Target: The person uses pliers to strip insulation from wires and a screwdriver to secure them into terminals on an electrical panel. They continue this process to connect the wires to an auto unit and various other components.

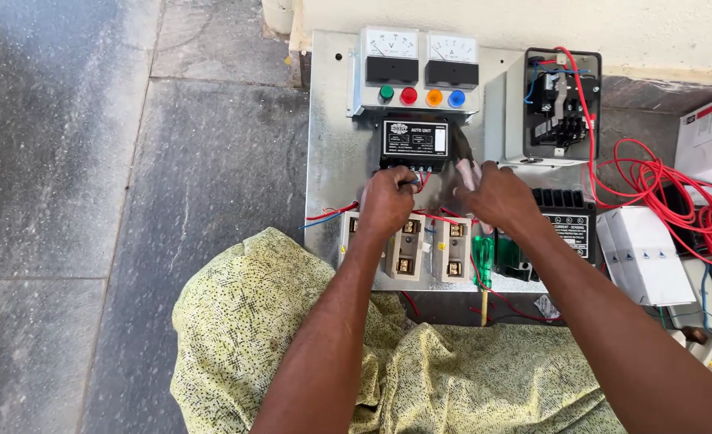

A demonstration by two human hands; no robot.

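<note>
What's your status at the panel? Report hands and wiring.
Left hand pinching wires under the black control unit. Right hand beside it, gripping a pink-handled tool. Green screwdriver lying by the terminal blocks.

Black control unit (414, 142) — upright, mid-panel; red wires (422, 182) beneath.

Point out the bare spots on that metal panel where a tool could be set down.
Bare metal runs down the panel's left strip, beside the meter box and black unit. A narrower patch lies between meter box and open switch box. Around both hands it is crowded.

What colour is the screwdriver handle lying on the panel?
Translucent green, on the screwdriver below the right hand; the head view shows it.
</note>
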